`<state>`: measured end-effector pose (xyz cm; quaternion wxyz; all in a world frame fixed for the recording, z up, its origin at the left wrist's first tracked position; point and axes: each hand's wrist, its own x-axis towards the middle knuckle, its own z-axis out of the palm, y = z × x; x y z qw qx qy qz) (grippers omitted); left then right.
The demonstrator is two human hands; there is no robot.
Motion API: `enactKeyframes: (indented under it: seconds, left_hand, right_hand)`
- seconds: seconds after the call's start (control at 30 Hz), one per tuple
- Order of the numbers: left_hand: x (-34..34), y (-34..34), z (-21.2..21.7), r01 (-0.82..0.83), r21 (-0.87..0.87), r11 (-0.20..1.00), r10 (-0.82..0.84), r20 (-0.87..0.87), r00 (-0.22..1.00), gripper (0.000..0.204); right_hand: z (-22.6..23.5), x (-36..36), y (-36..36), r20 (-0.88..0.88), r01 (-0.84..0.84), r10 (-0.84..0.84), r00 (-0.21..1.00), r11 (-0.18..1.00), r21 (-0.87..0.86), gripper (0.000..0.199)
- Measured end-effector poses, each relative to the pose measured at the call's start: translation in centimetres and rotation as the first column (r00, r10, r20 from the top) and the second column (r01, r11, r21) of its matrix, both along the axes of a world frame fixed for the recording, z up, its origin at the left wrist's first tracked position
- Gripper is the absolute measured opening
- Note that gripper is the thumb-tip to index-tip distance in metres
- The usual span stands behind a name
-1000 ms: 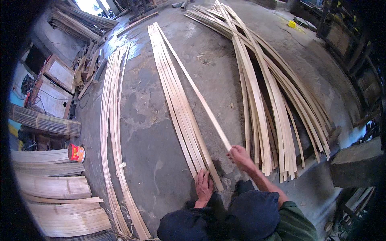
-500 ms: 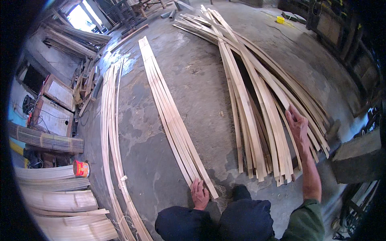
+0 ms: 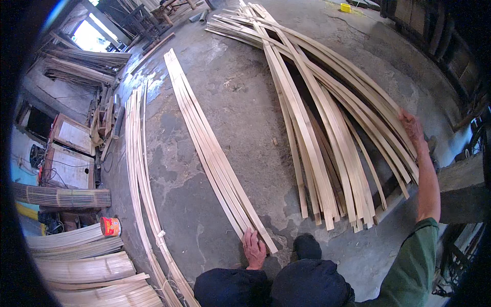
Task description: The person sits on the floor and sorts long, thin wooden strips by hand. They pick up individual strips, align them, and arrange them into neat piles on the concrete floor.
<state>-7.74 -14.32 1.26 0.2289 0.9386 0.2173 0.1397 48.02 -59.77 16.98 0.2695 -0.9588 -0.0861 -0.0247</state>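
Observation:
I crouch on a concrete floor among long pale wooden strips. My left hand (image 3: 254, 248) lies flat on the near ends of the middle row of strips (image 3: 204, 143), just in front of my knees (image 3: 286, 284). My right arm in a green sleeve stretches far out to the right. My right hand (image 3: 411, 128) is on the outer edge of the big fanned pile of strips (image 3: 317, 128), its fingers curled over an outermost strip.
A third, thinner row of strips (image 3: 135, 153) runs along the left. Stacked slat bundles (image 3: 87, 266), a red can (image 3: 109, 225), a rolled mat (image 3: 61, 197) and wooden frames (image 3: 71, 138) line the left side. A dark block (image 3: 460, 189) stands at right.
My right hand laid a strip on the middle row, then swung right across the big pile and now reaches its outer edge. My left hand stayed on the row's near ends.

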Motion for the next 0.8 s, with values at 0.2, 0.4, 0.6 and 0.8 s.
enactKeyframes:
  seconds: [0.2,0.4,0.6,0.8]
  left_hand:
    - [0.0,-0.1,0.8,-0.009,-0.004,1.000,0.009,-0.006,1.000,0.048]
    - [0.6,-0.5,0.6,-0.038,-0.068,0.997,0.038,-0.001,0.999,0.048]
    - [-0.4,0.3,0.5,-0.044,0.010,0.999,0.044,0.015,0.999,0.042]
    - [-0.3,0.5,0.1,-0.044,-0.081,0.996,0.046,0.023,0.999,0.047]
  right_hand:
    - [-0.3,-0.8,-2.7,0.050,-0.031,0.042,0.998,0.978,-0.208,0.049]
    - [-5.1,-0.2,-3.7,0.300,0.139,-0.004,0.954,0.892,-0.430,0.047]
    - [-3.8,-16.7,22.1,-0.168,-0.133,0.365,0.916,0.670,0.730,0.030]
    - [-14.0,-35.6,38.7,-0.312,-0.577,0.642,0.700,0.767,0.282,0.039]
